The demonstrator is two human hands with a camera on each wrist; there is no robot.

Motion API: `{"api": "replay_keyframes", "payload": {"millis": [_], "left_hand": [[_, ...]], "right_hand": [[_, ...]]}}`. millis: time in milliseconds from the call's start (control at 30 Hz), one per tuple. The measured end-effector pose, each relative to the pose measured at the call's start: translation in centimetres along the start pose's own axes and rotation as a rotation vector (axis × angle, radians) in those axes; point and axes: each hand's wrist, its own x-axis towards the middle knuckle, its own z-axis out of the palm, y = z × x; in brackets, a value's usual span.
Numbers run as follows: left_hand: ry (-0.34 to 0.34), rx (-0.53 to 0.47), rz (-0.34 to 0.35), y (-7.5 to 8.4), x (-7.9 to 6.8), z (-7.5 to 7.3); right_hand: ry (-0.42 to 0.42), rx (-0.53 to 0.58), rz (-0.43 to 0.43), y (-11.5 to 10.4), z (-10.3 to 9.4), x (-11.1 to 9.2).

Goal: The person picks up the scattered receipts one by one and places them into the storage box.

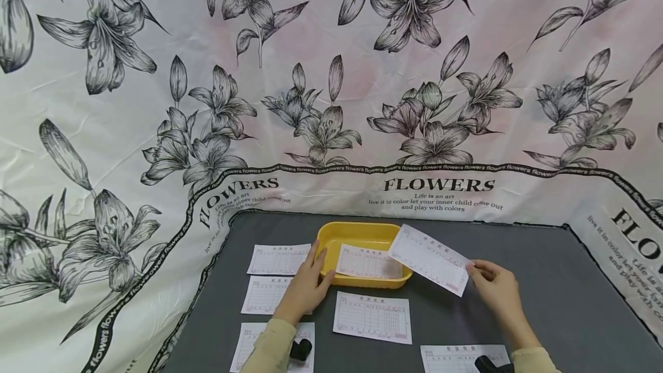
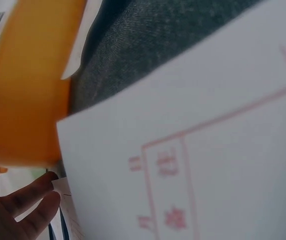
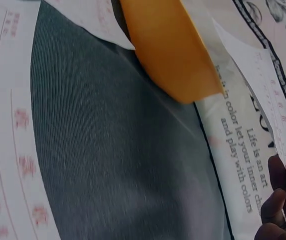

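Pinching thin rectangular paper [image 1: 430, 259], right hand [image 1: 496, 289], left hand [image 1: 304, 286] spread against rounded yellow tray [image 1: 362, 235]

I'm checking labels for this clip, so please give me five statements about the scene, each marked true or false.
1. The right hand holds a printed slip by one end. True.
2. The left hand is lifting a slip. False: the left hand touches the left side of the yellow tray.
3. Another slip lies inside the tray. True.
4. Every slip on the table lies to the right of the tray. False: three slips, for instance, lie in a column on the left part of the dark table.
5. The backdrop cloth is printed with flowers. True.
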Motion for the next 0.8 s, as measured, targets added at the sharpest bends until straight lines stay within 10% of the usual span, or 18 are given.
{"api": "replay_keyframes", "payload": {"millis": [800], "left_hand": [[-0.004,0.022,0.005,-0.2,0.2,0.1]], "right_hand": [[-0.099,0.059,-0.141,-4.3,7.4,-0.1]]}}
